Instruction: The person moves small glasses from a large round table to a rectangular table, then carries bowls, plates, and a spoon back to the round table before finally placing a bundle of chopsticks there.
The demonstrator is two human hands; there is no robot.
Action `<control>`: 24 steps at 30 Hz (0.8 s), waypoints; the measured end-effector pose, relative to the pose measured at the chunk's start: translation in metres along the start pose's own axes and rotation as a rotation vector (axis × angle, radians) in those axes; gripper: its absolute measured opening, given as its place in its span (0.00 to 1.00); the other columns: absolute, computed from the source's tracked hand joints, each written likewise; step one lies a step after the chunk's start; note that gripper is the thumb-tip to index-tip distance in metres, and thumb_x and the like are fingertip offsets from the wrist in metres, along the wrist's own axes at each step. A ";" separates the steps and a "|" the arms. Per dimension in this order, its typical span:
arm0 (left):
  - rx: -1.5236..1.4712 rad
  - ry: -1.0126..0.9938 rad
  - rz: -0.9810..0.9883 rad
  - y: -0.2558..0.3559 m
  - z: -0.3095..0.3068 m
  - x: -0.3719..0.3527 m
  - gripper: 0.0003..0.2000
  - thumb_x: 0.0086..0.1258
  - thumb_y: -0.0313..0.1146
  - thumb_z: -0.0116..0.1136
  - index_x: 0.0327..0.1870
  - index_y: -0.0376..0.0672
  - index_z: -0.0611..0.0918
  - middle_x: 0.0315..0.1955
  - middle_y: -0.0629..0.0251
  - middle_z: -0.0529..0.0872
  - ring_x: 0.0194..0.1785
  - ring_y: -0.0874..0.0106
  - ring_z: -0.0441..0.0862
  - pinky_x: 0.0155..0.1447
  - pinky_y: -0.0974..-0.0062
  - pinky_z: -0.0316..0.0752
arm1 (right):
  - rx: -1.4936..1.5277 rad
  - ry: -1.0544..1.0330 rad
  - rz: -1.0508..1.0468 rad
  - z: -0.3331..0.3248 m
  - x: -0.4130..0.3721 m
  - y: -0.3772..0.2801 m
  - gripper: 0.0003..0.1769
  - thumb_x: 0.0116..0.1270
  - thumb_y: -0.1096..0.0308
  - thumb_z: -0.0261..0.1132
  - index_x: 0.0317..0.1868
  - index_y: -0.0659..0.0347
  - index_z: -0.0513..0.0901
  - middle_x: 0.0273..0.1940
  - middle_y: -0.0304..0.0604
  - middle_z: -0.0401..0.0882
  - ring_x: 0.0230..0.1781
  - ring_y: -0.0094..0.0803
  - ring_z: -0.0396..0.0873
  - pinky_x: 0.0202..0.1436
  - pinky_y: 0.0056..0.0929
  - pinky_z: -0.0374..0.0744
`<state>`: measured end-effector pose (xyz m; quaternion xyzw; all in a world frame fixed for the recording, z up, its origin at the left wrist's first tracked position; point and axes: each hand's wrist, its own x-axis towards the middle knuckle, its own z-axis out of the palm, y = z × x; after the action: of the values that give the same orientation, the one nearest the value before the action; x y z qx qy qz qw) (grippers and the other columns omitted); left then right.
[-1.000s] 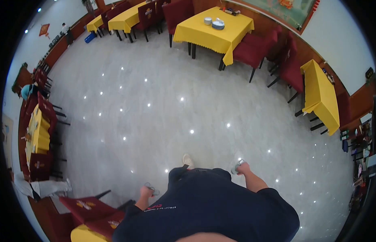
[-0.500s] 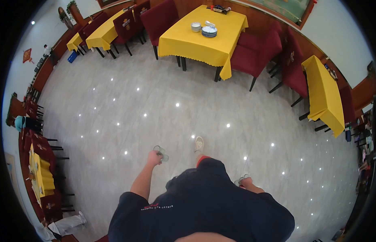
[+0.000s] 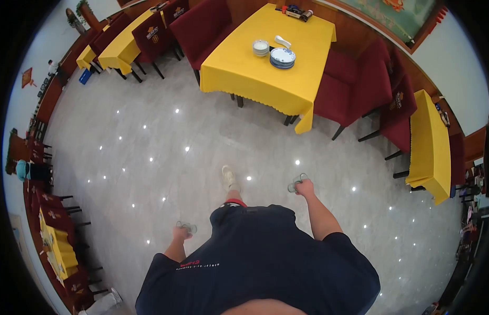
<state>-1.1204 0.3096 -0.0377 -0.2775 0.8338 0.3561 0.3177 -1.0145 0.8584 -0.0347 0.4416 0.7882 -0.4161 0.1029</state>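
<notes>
My left hand (image 3: 182,232) hangs low beside my body, its fingers closed around clear drinking glasses (image 3: 190,227). On the other side my right hand (image 3: 305,187) is stretched forward over the floor and also grips clear glasses (image 3: 294,186). How many glasses each hand has, I cannot make out. Ahead of me a table with a yellow cloth (image 3: 244,63) bears a stack of blue-and-white plates (image 3: 283,58). Next to the plates are stacked white bowls (image 3: 261,48) and a white spoon-like piece (image 3: 282,41).
Dark red chairs (image 3: 355,86) flank the front table. Another yellow-covered table (image 3: 429,147) stands at the right, one at the back left (image 3: 121,50), and one at the lower left (image 3: 59,244). Several people are at the left edge, one wearing a teal top (image 3: 23,170). Grey floor (image 3: 202,131) lies between.
I have stepped closer to the front table. My right hand has swung forward with its glasses, while my left hand has swung back with its own. The other foot is now in front.
</notes>
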 end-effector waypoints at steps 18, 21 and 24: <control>0.562 -0.340 1.023 0.583 0.143 0.105 0.08 0.47 0.31 0.52 0.25 0.35 0.78 0.15 0.51 0.78 0.24 0.59 0.79 0.35 0.66 0.74 | -0.141 0.240 -0.383 -0.029 0.207 -0.286 0.11 0.41 0.66 0.59 0.25 0.63 0.79 0.24 0.58 0.74 0.29 0.51 0.74 0.34 0.40 0.74; 0.633 -0.236 1.228 0.627 0.194 0.127 0.08 0.48 0.30 0.53 0.25 0.35 0.78 0.19 0.49 0.78 0.29 0.58 0.79 0.38 0.66 0.74 | -0.179 0.240 -0.371 -0.029 0.247 -0.313 0.11 0.42 0.68 0.59 0.28 0.63 0.79 0.25 0.58 0.75 0.30 0.49 0.75 0.35 0.39 0.74; 0.837 -0.152 1.323 0.669 0.220 0.130 0.07 0.47 0.29 0.54 0.25 0.35 0.78 0.24 0.47 0.79 0.32 0.55 0.78 0.40 0.63 0.74 | -0.199 0.237 -0.299 -0.024 0.299 -0.334 0.11 0.43 0.69 0.58 0.28 0.64 0.80 0.26 0.57 0.76 0.31 0.48 0.76 0.37 0.39 0.75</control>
<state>-1.5923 0.8450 0.0272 0.4445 0.8666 0.1454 0.1738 -1.4465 0.9711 0.0106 0.3535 0.8887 -0.2919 -0.0103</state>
